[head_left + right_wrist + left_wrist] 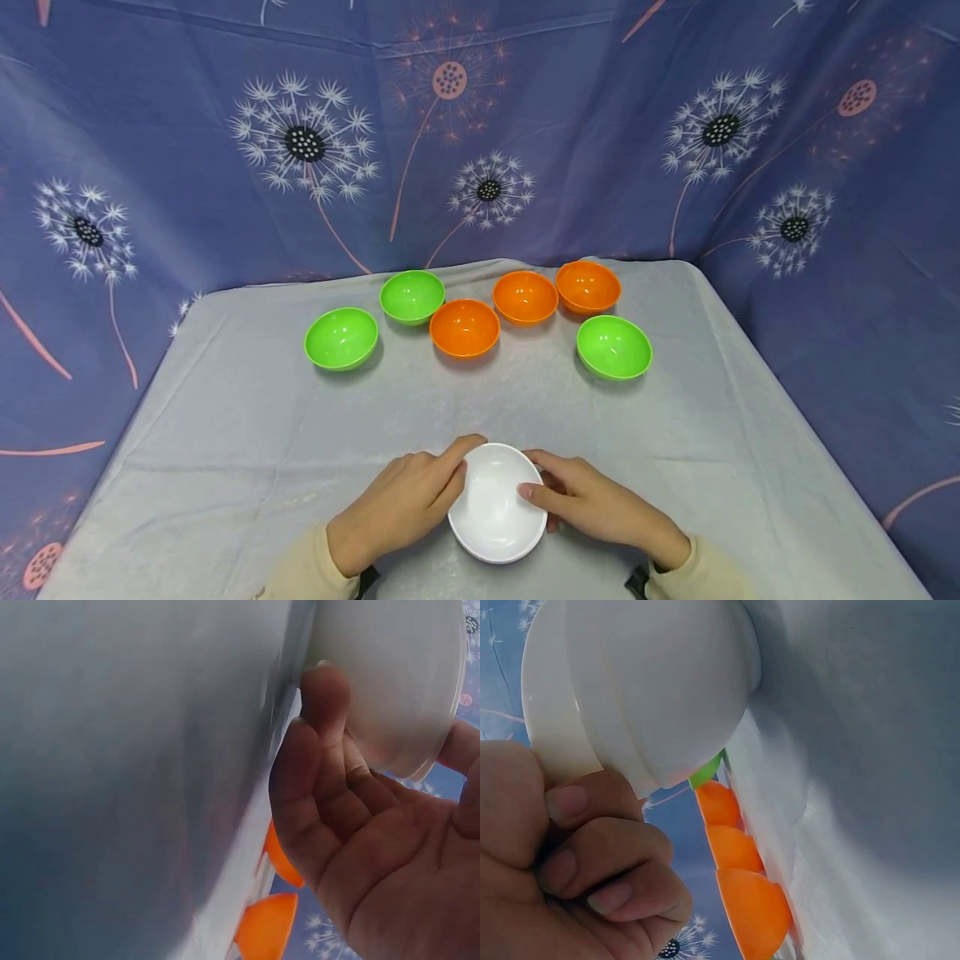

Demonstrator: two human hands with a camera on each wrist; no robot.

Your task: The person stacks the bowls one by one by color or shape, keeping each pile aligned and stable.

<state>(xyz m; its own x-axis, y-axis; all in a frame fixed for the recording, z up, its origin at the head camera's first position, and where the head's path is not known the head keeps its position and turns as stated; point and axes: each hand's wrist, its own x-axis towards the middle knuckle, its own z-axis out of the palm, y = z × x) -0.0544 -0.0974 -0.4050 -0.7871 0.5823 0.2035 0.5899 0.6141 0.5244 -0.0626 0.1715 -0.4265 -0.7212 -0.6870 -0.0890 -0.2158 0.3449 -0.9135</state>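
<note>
White nested bowls (495, 512) are at the near side of the grey cloth (225, 458); on my feed, the left hand (405, 498) pinches their rim, other fingers curled, while the right hand (600, 504) grips opposite, thumb inside, fingers outside.

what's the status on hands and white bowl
Left hand and right hand gripping white bowl. Upright, possibly two nested. Green bowls, orange bowls farther back, clear of hands.

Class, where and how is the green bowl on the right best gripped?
Probably by the right rim of that green bowl, coming from the right, thumb inside, fingers outside: it stands upright and open, and an orange bowl sits close behind.
</note>
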